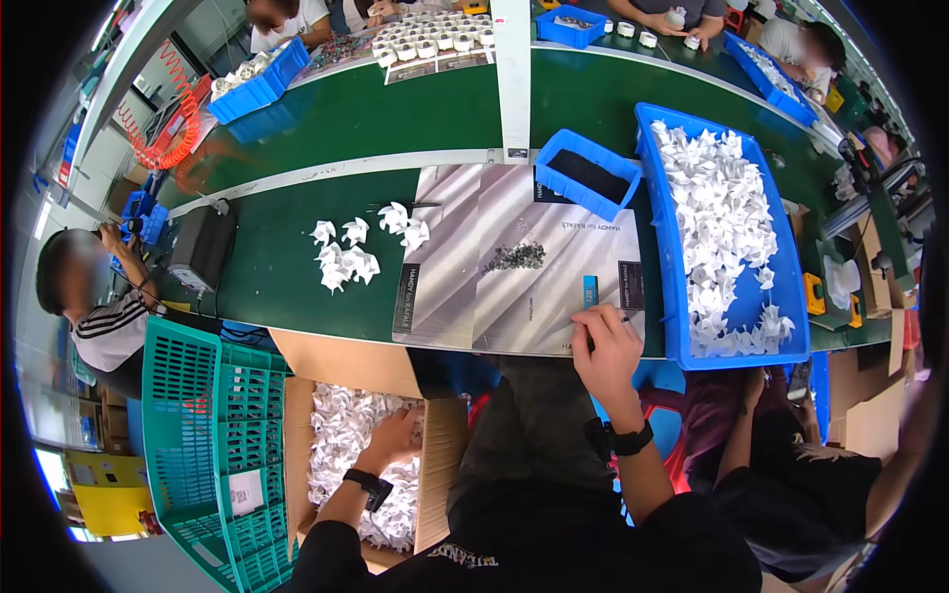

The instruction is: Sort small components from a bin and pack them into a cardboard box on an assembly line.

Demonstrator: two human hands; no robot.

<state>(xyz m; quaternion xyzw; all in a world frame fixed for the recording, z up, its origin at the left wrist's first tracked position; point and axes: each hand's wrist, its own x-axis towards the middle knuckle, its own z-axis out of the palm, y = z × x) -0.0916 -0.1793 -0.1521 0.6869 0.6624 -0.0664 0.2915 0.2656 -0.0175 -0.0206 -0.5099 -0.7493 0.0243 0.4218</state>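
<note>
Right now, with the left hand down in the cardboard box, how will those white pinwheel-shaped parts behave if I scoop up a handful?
The white parts look thin-bladed and small, so probably light. Their spiky vanes lie tangled in the cardboard box, so several may snag and lift together around the left hand. The loose ones on the green table rest on their vanes without rolling, so dropped ones likely stay put.

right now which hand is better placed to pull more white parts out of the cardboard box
Left, most likely. The left hand is already down among the white parts in the cardboard box, while the right hand rests up on the table edge, away from it.
</note>
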